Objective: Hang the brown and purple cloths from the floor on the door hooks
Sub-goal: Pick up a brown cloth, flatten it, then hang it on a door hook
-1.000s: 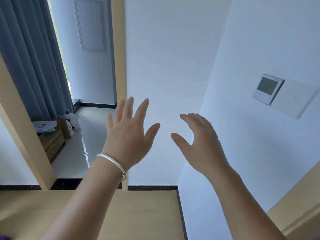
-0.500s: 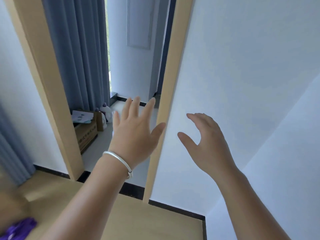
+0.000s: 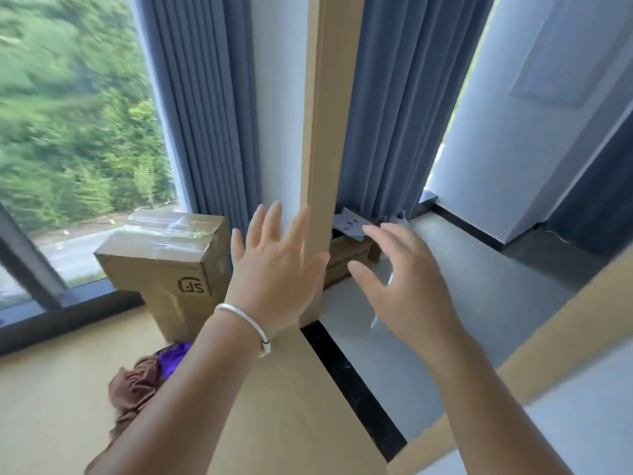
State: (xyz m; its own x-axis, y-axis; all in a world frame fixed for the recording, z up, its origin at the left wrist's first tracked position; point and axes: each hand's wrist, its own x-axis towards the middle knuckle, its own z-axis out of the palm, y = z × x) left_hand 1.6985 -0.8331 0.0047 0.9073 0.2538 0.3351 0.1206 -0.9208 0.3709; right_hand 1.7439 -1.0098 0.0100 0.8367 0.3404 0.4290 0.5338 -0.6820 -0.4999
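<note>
Brown cloth (image 3: 132, 389): satiny, crumpled heap on tan wood floor (image 3: 51, 406), at 7 o'clock. Purple cloth (image 3: 173, 356): glossy, bunched, touching brown one, just in front of taped cardboard box (image 3: 164, 265). Pleated grey-blue curtains (image 3: 212, 108) either side of tan doorframe post (image 3: 325, 132). Left hand (image 3: 274, 269): raised, fingers straight and spread, grasping nothing; silver bangle (image 3: 245, 322) at wrist. Right hand (image 3: 400, 289): raised, fingers loosely curved, empty.

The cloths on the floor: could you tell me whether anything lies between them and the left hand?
Nothing visible does. The brown cloth and purple cloth lie heaped before the cardboard box, below the raised left hand; only that forearm overlaps them in view.
</note>
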